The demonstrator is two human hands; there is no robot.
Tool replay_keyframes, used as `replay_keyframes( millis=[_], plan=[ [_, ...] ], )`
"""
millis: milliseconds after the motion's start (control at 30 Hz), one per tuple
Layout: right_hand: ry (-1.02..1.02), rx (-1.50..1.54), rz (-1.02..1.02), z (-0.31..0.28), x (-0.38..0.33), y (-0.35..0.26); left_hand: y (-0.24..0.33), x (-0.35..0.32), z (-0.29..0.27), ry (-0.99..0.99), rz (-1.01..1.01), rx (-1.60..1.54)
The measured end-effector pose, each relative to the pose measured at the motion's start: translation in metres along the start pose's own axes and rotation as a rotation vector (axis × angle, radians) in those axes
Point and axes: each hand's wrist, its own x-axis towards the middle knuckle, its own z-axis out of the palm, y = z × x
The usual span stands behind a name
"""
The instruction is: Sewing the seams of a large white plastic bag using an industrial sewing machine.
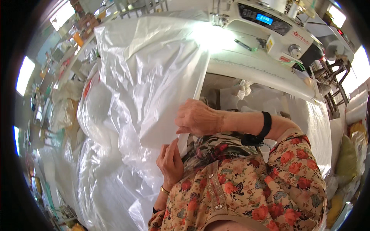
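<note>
A large sheet of shiny, whitish translucent plastic [154, 65] hangs in creased folds from the sewing table down over my left side. My right hand [198, 117] is closed on the sheet's right edge, just in front of my body, with its fingers curled under. Just below it and to the left, my left hand [169, 163] pinches the same edge near the sheet's lower corner, fingers pressed together. The two hands are close together. The exact grip of the right fingertips is hidden behind the knuckles.
A white industrial sewing machine [275, 29] with a lit blue display stands at the far right on a white table [262, 73]. Small dark snips [244, 45] lie by its bright lamp. More plastic is heaped at left. A dark metal stand [335, 77] is at right.
</note>
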Motion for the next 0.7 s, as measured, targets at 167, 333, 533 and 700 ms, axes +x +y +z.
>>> replay_keyframes(
  millis=[167, 333, 533, 700],
  plan=[
    [-0.096, -0.041, -0.048, 0.0, -0.005, 0.006, 0.006, 0.013, -0.007, -0.159, 0.05, 0.063],
    [0.013, 0.034, -0.026, -0.019, -0.016, 0.038, 0.021, 0.032, -0.018, -0.366, 0.011, -0.105],
    [-0.003, 0.011, 0.108, -0.031, -0.026, 0.093, 0.015, 0.038, -0.017, -0.355, -0.108, -0.294],
    [0.062, -0.036, 0.198, -0.043, -0.029, 0.148, 0.015, 0.047, -0.025, -0.315, -0.156, -0.283]
  ],
)
